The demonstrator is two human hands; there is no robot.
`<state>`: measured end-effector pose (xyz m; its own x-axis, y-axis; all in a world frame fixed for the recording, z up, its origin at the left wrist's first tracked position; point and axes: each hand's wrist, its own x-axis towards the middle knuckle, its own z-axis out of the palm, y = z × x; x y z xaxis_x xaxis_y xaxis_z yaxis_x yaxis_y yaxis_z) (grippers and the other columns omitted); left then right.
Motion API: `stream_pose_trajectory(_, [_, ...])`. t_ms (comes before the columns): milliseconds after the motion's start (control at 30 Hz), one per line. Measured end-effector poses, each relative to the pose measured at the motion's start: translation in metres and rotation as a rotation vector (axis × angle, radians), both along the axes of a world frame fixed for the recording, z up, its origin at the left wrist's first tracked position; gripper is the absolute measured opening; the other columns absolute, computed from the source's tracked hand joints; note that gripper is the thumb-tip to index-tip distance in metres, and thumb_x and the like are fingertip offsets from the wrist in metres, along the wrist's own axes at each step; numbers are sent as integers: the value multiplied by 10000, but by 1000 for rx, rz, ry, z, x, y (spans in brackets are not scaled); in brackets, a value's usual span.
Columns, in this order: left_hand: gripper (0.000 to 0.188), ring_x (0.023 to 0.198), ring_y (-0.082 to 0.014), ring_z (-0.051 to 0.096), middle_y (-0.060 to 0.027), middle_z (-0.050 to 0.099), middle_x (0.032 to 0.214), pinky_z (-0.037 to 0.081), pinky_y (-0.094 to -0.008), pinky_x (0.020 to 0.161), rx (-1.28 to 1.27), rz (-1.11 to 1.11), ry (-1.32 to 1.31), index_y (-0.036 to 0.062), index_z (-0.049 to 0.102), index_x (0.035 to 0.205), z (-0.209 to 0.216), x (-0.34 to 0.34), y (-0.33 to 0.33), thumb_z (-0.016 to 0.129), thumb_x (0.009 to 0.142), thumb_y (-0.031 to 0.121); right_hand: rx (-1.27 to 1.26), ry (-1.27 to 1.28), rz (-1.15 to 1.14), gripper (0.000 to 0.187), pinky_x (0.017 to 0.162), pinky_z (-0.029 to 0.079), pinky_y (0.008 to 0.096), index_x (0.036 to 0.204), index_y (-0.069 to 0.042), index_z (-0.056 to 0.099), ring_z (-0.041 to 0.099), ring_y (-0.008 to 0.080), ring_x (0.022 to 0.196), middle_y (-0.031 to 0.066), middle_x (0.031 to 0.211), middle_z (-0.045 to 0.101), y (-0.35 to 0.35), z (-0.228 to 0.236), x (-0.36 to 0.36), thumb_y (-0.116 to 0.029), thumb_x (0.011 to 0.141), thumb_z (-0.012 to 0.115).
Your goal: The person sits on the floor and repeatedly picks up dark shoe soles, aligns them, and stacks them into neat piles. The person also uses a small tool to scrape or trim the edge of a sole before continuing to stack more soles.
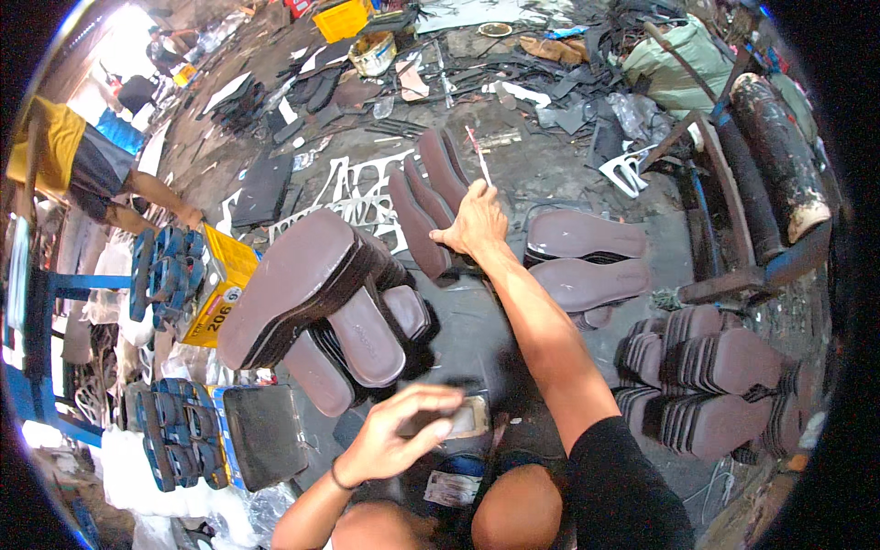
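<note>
My right hand (477, 220) reaches forward to brown shoe soles (417, 215) standing on edge in the middle. Its thumb presses on one sole, and its other fingers bend partly out of sight. A thin white and red stick (479, 156) shows just above those fingers; I cannot tell whether they hold it. Above my knees, my left hand (403, 429) is slightly blurred, thumb and fingers apart, with nothing seen in it. Stacked brown soles (293, 280) lie crosswise on other soles (367, 339) to its upper left. Two more sole stacks (587, 234) lie right of my right hand.
Several piles of soles (710, 367) stand at the right. A metal frame (733, 202) with a dark cylinder (779, 151) rises behind them. Blue-strapped sandals (170, 275) and a yellow box (220, 284) are at left, near a person in yellow (50, 147). Scraps (412, 82) litter the far floor.
</note>
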<state>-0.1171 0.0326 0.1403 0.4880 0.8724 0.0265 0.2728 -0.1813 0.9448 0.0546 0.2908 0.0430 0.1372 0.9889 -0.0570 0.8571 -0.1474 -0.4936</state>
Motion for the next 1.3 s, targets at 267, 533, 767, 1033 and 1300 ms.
stream_pose_trajectory(267, [682, 1382, -270, 406, -128, 299, 1567, 450, -452, 1079, -246, 376, -431, 34, 228, 1557, -66, 70, -16, 584, 1011, 234, 399, -138, 99, 860, 808, 538, 434, 1156, -20, 469, 619, 354, 977, 169, 1097, 531, -208, 123, 75, -422, 554, 933])
stream_pose_trajectory(533, [945, 1523, -290, 226, -192, 219, 1643, 275, -467, 1206, -1323, -165, -452, -4, 136, 1590, -187, 100, -96, 358, 995, 696, -197, -443, 124, 1397, 790, 513, 473, 1595, -102, 221, 642, 299, 929, 124, 1116, 571, -377, -26, 125, -588, 484, 916])
stream_pose_trajectory(767, [426, 1032, -338, 657, -198, 692, 1118, 509, -398, 930, -61, -181, 215, -16, 641, 1242, -134, 92, -61, 576, 1020, 341, -277, -368, 50, 1337, 904, 466, 447, 1558, 37, 211, 548, 296, 1068, 143, 1211, 546, -364, -64, 106, -533, 556, 888])
stream_pose_trajectory(1033, [714, 1524, -392, 210, -223, 233, 1639, 193, -471, 1232, 395, -351, 320, 63, 345, 1555, -28, 114, 17, 627, 957, 333, 194, 351, 60, 1196, 1084, 376, 556, 1509, 83, 180, 450, 473, 1286, 284, 1400, 431, -375, -53, 124, -288, 615, 883])
stream_pose_trajectory(1300, [648, 1469, -442, 299, -296, 294, 1577, 263, -475, 1200, 266, -149, 348, 27, 390, 1504, -60, 91, 12, 591, 994, 372, -212, -298, 85, 1155, 898, 407, 442, 1473, 68, 334, 524, 320, 1060, 138, 1117, 540, -378, -24, 133, -471, 605, 870])
